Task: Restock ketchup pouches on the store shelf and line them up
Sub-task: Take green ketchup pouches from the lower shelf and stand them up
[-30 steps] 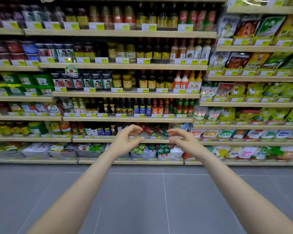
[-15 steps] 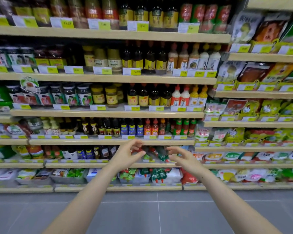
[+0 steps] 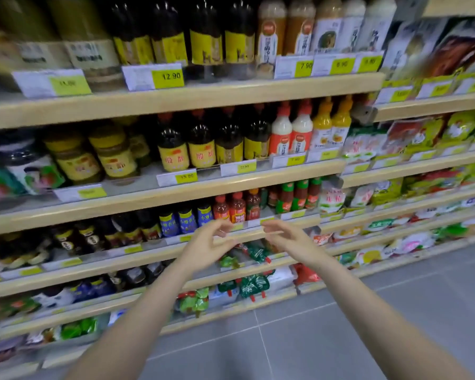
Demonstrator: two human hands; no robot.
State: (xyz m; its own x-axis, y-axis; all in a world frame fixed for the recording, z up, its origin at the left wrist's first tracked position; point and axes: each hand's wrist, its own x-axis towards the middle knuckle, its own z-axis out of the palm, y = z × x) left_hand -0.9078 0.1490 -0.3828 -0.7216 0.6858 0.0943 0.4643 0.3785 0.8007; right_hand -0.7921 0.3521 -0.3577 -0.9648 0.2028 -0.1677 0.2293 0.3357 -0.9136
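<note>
- The green-and-red spouted ketchup pouches (image 3: 256,253) lie tilted and jumbled on the low pale wooden shelf (image 3: 299,259), just below and behind both hands; more such pouches (image 3: 251,286) lean unevenly on the shelf beneath.
- Left hand (image 3: 206,246) and right hand (image 3: 291,241) hover near each other in front of the shelf, fingers loosely spread, holding nothing.
- Judged from this, lining up has not started; no restock supply shows.
- Red-capped sauce bottles (image 3: 232,208) stand in neat rows just above.
</note>
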